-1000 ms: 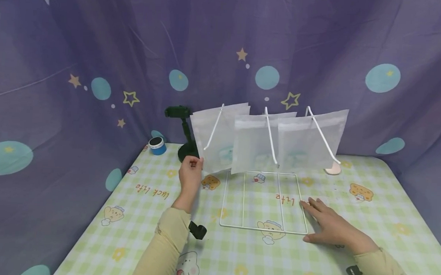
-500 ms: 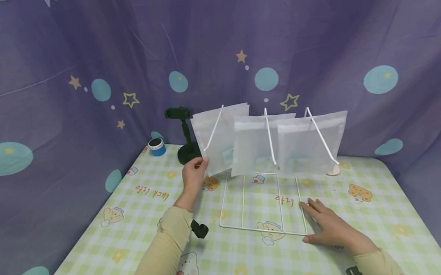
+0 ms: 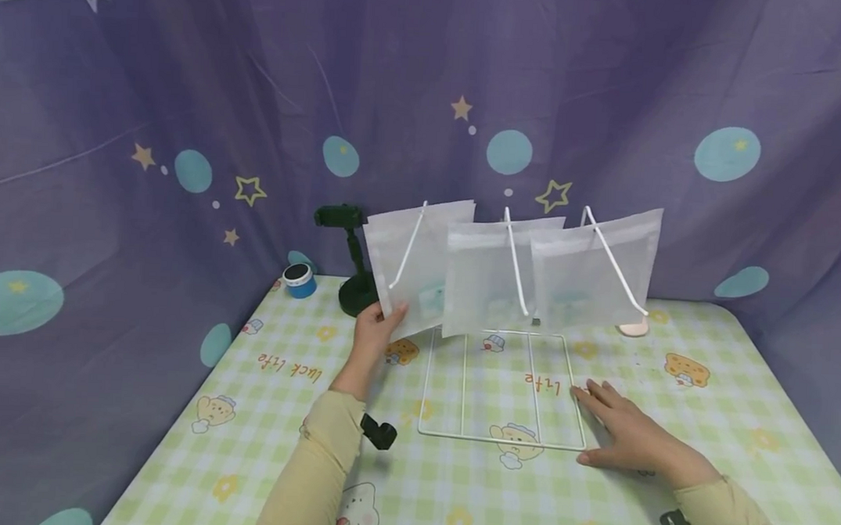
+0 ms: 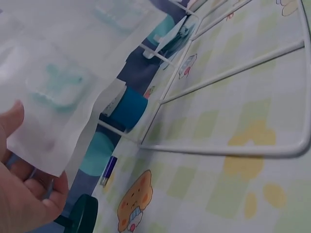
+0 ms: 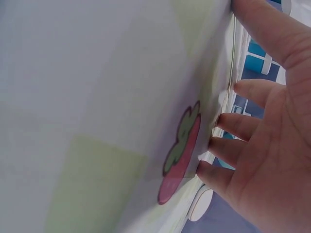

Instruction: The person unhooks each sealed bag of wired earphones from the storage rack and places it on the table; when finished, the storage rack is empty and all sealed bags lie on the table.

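A white wire rack (image 3: 504, 439) lies with its base on the table and has three slanting white hooks at the back. Frosted zip bags hang on these hooks: a left bag (image 3: 403, 250), a middle bag (image 3: 472, 273) and a right bag (image 3: 582, 269), with pale green contents showing through. My left hand (image 3: 375, 335) holds the left bag's lower left corner. In the left wrist view its thumb lies on the bag's front (image 4: 53, 116) and its fingers sit behind. My right hand (image 3: 628, 432) rests on the table, fingers extended, fingertips at the rack's right side.
A dark green stand (image 3: 356, 287) is behind and left of the left hand, with a blue round jar (image 3: 300, 279) beside it. A pale round object (image 3: 634, 327) sits behind the right bag. A purple curtain (image 3: 258, 114) closes off the back.
My left hand has moved slightly right along the left bag's lower edge, and its thumb now lies over the front. The right hand stays in place.
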A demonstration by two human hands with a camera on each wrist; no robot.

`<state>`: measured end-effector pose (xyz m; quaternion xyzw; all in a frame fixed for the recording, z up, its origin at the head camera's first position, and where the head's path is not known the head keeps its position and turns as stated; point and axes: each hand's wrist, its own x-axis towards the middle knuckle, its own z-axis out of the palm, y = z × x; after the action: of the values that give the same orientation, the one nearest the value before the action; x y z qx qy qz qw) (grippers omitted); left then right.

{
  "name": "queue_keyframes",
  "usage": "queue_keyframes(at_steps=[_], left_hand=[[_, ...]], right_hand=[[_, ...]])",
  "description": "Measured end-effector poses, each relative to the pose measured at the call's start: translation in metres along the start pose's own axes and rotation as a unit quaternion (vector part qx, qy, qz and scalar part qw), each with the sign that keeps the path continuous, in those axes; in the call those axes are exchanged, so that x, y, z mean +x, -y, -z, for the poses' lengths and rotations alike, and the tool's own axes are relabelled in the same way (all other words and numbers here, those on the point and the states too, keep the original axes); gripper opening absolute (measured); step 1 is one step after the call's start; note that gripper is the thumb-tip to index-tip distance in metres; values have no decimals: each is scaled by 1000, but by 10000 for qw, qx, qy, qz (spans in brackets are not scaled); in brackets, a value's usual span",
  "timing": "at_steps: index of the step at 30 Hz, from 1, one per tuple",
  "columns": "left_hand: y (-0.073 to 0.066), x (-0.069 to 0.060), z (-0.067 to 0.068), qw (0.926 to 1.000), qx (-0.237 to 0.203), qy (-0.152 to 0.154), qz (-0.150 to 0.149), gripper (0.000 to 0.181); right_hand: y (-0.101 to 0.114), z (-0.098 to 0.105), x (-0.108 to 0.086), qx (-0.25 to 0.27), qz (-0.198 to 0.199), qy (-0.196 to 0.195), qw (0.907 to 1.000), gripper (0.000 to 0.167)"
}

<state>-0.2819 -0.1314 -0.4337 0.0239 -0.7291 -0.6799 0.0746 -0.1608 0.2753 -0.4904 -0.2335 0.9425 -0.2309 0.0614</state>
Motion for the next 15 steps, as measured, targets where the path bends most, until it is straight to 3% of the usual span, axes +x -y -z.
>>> queue_keyframes(at_steps=[1, 6, 15], left_hand=[[5, 3, 1, 10000, 19, -9, -2, 41], [5, 0, 7, 9995, 276, -132, -77, 34], [1, -11, 19, 9988, 242, 81, -410, 37]], right_hand=[[0, 0, 0, 3, -2, 10, 10000, 102], [1, 1, 0, 1, -8, 38, 10000, 102], [2, 2, 0, 15, 59, 5, 10000, 101]])
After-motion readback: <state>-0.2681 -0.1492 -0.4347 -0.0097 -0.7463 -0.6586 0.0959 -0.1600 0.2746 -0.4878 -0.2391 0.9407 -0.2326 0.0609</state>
